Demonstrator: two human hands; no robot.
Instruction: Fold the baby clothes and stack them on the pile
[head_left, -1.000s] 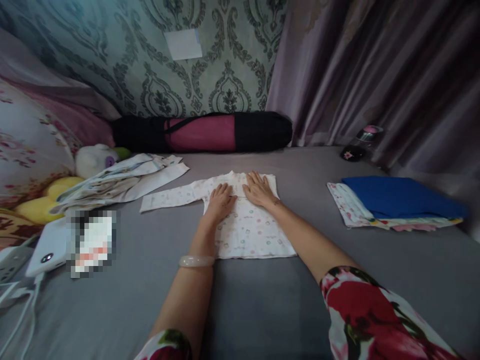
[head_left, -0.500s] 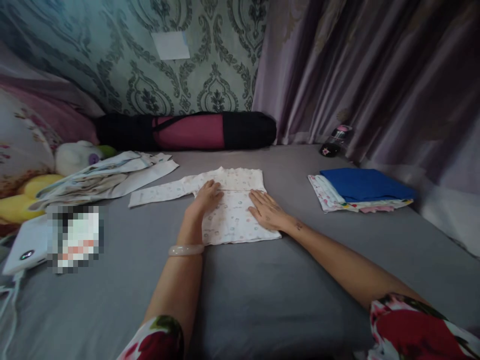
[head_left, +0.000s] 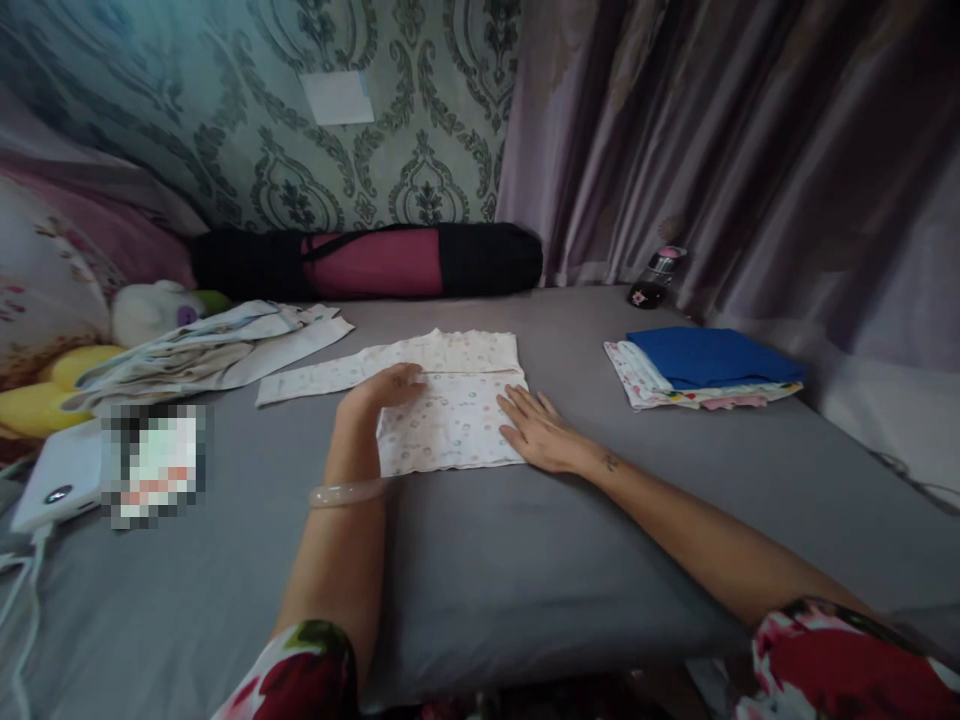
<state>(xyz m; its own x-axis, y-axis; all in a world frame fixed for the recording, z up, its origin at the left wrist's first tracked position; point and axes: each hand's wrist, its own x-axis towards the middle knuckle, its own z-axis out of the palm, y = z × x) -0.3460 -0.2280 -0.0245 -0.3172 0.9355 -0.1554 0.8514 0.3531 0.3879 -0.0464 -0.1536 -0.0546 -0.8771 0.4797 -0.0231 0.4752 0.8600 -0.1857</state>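
Observation:
A small white long-sleeved shirt (head_left: 450, 425) with a tiny print lies flat on the grey bed sheet. One sleeve stretches out to the left; the other is folded across the upper body. My left hand (head_left: 394, 385) is over the shirt's left side near the sleeve joint, fingers extended to the right and partly hidden by the hand itself. Flat on the shirt's lower right edge rests my right hand (head_left: 541, 432), its fingers spread. Neither hand grasps anything that I can see.
Folded clothes (head_left: 712, 360) with a blue piece on top are at the right. Loose clothes (head_left: 202, 350), plush toys (head_left: 52, 400) and a white power bank (head_left: 64, 475) with cables are at the left. A long black and red bag (head_left: 375, 262) lies along the wall.
My left hand has shifted left towards the shirt's side edge. My right hand has slid slightly outward to the shirt's right edge. The camera view has moved a little.

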